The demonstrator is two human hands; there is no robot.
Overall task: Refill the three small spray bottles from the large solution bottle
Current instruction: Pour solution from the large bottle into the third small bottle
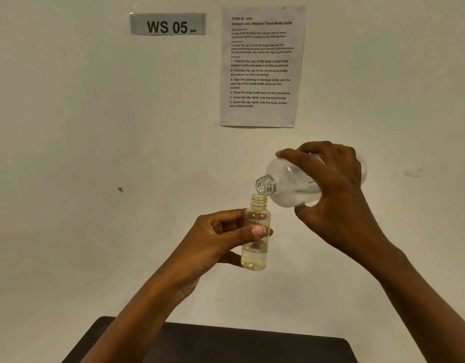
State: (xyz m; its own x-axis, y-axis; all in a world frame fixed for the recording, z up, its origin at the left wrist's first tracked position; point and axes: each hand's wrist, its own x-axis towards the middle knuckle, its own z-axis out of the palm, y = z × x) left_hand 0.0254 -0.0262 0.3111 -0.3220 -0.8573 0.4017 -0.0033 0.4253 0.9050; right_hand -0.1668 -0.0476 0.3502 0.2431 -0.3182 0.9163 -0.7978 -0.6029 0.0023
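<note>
My left hand grips a small clear spray bottle upright in front of the wall, its cap off and a little liquid at its bottom. My right hand holds the large clear solution bottle tipped on its side, uncapped. Its open neck points left and down, right over the small bottle's mouth. Some liquid lies along the lower side of the large bottle. Both bottles are raised above the table. No other spray bottles or caps are in view.
A dark tabletop shows at the bottom edge, below my arms. On the pale wall hang a "WS 05" label and a printed task sheet.
</note>
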